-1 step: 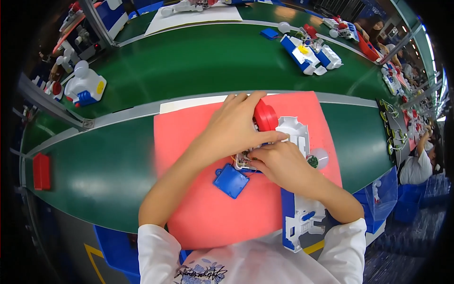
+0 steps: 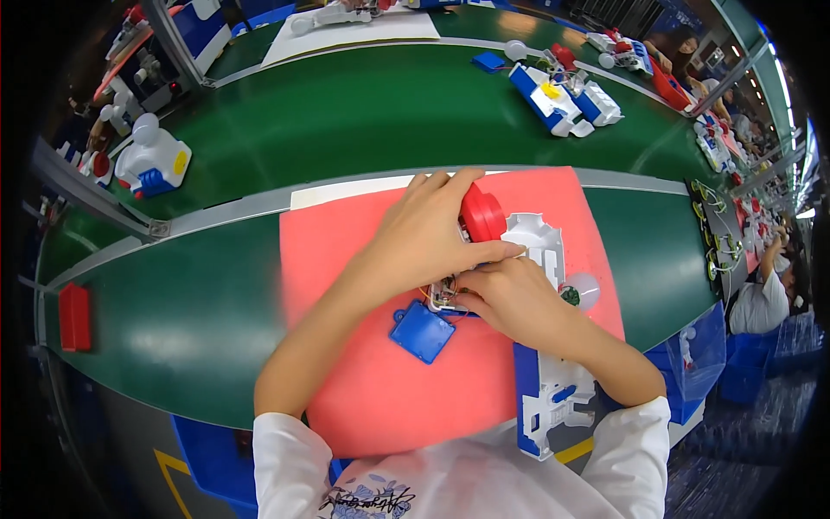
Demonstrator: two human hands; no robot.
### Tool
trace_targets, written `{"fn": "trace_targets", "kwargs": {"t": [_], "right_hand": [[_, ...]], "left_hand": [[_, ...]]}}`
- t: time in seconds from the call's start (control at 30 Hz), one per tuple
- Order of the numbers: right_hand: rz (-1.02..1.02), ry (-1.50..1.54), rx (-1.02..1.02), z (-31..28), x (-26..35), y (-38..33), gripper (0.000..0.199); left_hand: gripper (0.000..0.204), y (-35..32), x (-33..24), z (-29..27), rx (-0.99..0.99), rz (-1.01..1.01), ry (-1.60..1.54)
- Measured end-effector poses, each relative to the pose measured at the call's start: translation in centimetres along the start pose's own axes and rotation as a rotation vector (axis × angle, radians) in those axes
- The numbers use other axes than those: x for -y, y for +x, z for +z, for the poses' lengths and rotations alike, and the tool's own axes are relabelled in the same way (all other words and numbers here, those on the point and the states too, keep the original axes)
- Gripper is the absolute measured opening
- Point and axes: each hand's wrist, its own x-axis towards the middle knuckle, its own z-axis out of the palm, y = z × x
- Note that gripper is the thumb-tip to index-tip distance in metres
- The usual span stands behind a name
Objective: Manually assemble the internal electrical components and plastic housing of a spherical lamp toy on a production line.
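The housing (image 2: 436, 299) lies beneath both hands: left hand (image 2: 425, 227) clasps it; right hand (image 2: 520, 301) touches it, grip indiscernible from here.

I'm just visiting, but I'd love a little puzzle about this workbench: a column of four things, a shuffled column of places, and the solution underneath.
Things
1. Flat blue box
2. Red bin
3. Translucent dome
4. Red round part

Places
A. Just right of the right hand
B. Near the left end of the green worktop
C. Right next to the left hand
D. On the pink mat, below both hands in the picture

Right pairs: 1-D, 2-B, 3-A, 4-C
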Motion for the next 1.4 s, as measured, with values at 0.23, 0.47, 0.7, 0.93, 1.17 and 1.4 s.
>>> {"fn": "trace_targets", "kwargs": {"t": [0.23, 0.47, 0.7, 0.93, 1.17, 1.4], "right_hand": [[-0.293, -0.267, -0.035, 1.1, -1.4, 0.4, 0.009], [-0.21, -0.177, 0.047, 0.8, -0.7, 0.3, 0.017], [-0.182, -0.082, -0.007, 1.6, -1.1, 0.5, 0.01], [-0.247, -0.188, -0.023, 1.3, -1.3, 1.3, 0.014], [-0.397, -0.33, 0.113, -0.4, -2.2, 2.6, 0.019], [-0.545, -0.373, 0.078, -0.3, -2.9, 3.7, 0.018]], "left_hand": [[0.093, -0.6, 1.7, -1.0, 0.062, -0.009, -0.204], [0.089, -0.6, 2.5, -1.9, 0.126, -0.009, -0.309], [0.087, -0.4, 3.1, -1.7, 0.144, 0.004, -0.36], [0.081, 0.0, 4.8, -1.2, 0.191, -0.058, -0.459], [0.082, 0.4, 5.0, -1.6, 0.183, -0.053, -0.482], [0.089, 0.9, 5.9, -1.5, 0.148, -0.095, -0.361]]}}
